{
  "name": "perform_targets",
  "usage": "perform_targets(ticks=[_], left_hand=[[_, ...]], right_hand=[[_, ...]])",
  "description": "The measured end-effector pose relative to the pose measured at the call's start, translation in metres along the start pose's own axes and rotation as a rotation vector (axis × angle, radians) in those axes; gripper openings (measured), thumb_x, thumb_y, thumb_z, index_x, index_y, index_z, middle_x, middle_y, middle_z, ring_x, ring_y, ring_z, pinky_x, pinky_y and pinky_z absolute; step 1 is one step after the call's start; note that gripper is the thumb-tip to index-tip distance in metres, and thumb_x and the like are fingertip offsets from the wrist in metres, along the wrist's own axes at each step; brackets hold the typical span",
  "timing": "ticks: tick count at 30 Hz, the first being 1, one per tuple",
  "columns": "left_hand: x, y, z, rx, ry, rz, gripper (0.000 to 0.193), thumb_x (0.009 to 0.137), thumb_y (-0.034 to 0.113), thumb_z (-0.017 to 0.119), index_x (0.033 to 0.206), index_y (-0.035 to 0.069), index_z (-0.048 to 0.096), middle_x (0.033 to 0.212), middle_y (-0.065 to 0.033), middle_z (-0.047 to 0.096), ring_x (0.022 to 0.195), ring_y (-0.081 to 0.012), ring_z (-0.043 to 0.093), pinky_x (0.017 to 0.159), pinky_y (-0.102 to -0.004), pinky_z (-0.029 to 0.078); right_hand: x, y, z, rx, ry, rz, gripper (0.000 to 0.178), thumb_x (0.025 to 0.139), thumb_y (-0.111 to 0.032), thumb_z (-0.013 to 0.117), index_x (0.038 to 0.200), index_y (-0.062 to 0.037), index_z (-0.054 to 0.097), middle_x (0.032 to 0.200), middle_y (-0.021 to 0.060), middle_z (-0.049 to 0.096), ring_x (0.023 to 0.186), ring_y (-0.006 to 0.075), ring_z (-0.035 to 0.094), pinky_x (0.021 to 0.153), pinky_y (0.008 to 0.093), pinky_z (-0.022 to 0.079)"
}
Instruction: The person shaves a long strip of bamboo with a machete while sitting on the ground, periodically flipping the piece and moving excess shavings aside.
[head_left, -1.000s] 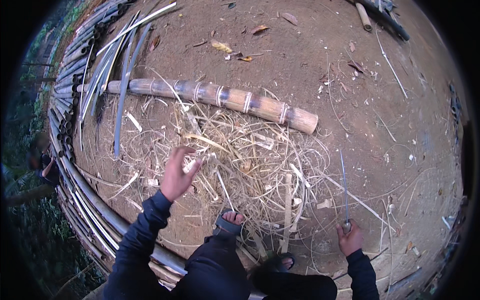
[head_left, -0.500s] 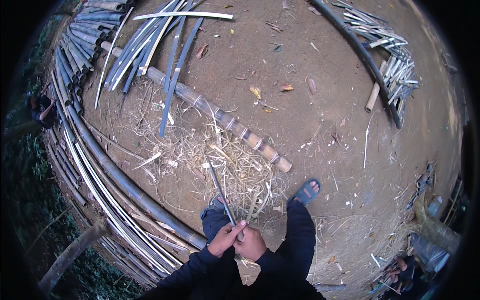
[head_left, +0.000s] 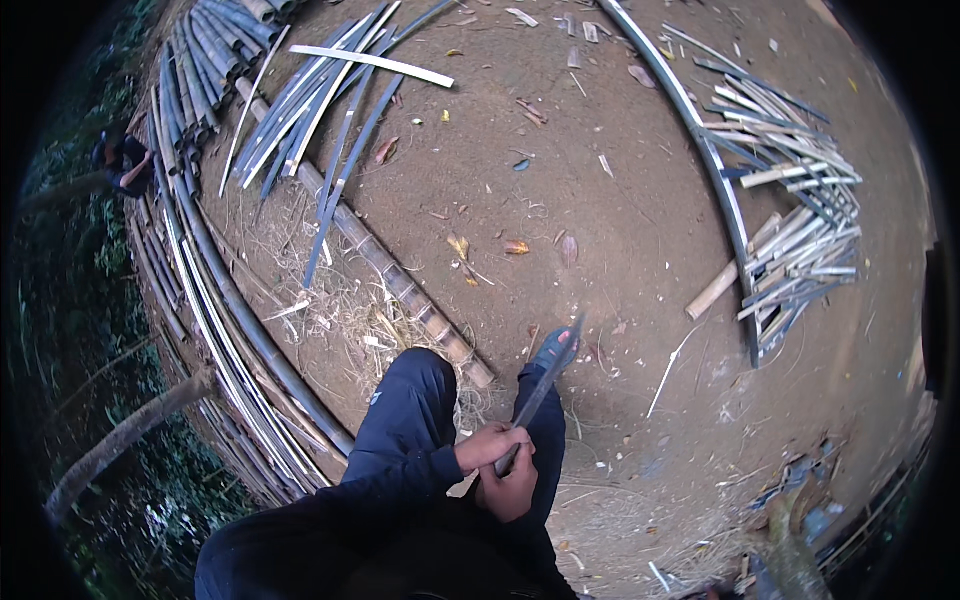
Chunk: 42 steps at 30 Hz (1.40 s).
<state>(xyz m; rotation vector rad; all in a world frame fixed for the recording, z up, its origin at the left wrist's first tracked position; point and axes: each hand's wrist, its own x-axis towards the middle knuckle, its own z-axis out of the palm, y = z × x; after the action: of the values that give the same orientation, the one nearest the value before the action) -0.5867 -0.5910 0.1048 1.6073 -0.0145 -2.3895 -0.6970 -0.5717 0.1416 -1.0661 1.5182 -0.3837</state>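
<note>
A long knife (head_left: 543,393) with a dark, narrow blade slants up and to the right from my hands, its tip over my right foot. My right hand (head_left: 508,490) is closed around its lower end, and the handle is mostly hidden in the grip. Pressed close above it, my left hand (head_left: 488,447) is closed at the base of the blade. Beyond my knees a thick bamboo pole (head_left: 408,290) lies on the ground, with pale shavings (head_left: 375,335) heaped beside its near end.
Split bamboo strips (head_left: 320,95) cross the pole at the upper left. Bamboo poles (head_left: 240,300) line the left side, where another person (head_left: 125,165) bends down. To the right, short split pieces (head_left: 800,260) lie beside a long dark split pole (head_left: 715,170). A tree trunk (head_left: 790,550) stands lower right.
The knife has swung from pointing up-left to pointing up-right, with both hands still on it. My left knee now shows further forward over the shavings, and the whole view has shifted.
</note>
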Motion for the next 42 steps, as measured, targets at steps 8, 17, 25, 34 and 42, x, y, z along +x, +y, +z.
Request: perform_targets(ticks=[8,17,25,34,42], left_hand=[[0.060,0.159,0.017,0.145,-0.024,0.037,0.032,0.088,0.032,0.064,0.085,0.001,0.068,0.074,-0.0062,0.067,0.070,-0.0146,0.064,0.068,-0.0301,0.052],[0.098,0.362,-0.060,-0.476,0.042,0.269,0.029,0.084,0.030,0.069,0.081,0.001,0.067,0.072,-0.0057,0.067,0.063,-0.0149,0.062,0.061,-0.0303,0.049],[0.120,0.525,-0.118,-0.973,0.169,0.374,0.022,0.091,0.019,0.058,0.100,-0.001,0.060,0.083,-0.0112,0.067,0.080,-0.0212,0.068,0.074,-0.0322,0.053],[0.186,0.784,-0.144,-1.297,0.321,0.678,0.015,0.092,0.014,0.053,0.101,0.001,0.052,0.067,-0.0074,0.054,0.054,-0.0191,0.058,0.055,-0.0347,0.053],[0.233,0.899,-0.160,-1.372,0.097,0.470,0.013,0.090,0.015,0.055,0.097,0.004,0.053,0.059,-0.0045,0.048,0.045,-0.0151,0.050,0.042,-0.0308,0.044]], right_hand=[[0.134,-0.094,-0.059,-0.084,-0.141,0.118,0.044,0.080,-0.009,0.069,0.118,0.0043,0.051,0.102,0.0169,0.065,0.098,0.0236,0.065,0.083,0.0353,0.050],[0.364,-0.237,-0.029,-0.369,-0.478,0.042,0.048,0.079,-0.013,0.074,0.119,0.0048,0.053,0.089,0.0167,0.068,0.082,0.0222,0.070,0.071,0.0320,0.053],[0.552,-0.349,-0.039,-0.457,-0.803,0.130,0.032,0.100,-0.029,0.053,0.093,0.0009,0.061,0.063,0.0051,0.062,0.052,0.0105,0.059,0.049,0.0256,0.045],[0.878,-0.361,-0.176,-1.155,-0.380,-0.077,0.036,0.095,-0.034,0.057,0.093,0.0004,0.066,0.066,0.0099,0.064,0.058,0.0171,0.063,0.057,0.0320,0.050],[1.013,-0.407,-0.305,-1.363,-0.320,0.501,0.032,0.093,-0.027,0.057,0.101,0.0028,0.065,0.076,0.0156,0.070,0.064,0.0216,0.071,0.054,0.0352,0.056]])
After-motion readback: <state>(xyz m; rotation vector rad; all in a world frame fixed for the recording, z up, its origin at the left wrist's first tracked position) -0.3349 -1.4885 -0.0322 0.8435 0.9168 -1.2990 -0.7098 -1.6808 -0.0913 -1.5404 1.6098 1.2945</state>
